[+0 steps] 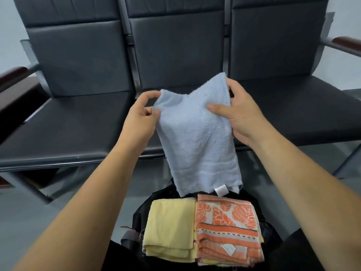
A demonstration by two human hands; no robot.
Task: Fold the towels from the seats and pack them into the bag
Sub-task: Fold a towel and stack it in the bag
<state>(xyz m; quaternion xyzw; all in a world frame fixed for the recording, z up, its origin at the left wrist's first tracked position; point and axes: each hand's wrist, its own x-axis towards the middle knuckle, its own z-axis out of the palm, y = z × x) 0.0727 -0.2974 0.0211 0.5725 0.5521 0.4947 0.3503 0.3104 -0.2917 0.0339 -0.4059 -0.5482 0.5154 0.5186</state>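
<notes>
My left fingers [148,94] and right fingers [216,109] pinch the blue towel [195,137] by its top, bag [141,214] below them

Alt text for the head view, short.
The left hand and right hand hold up a pale blue terry towel by its top corners. Below it, a folded yellow towel and a folded orange leaf-patterned towel lie side by side on a black bag; black padded seats stand behind.

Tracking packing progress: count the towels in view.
3. Blue towel held up by left hand and right hand above the black bag; yellow towel and orange patterned towel folded side by side in it. Others may hide underneath.
</notes>
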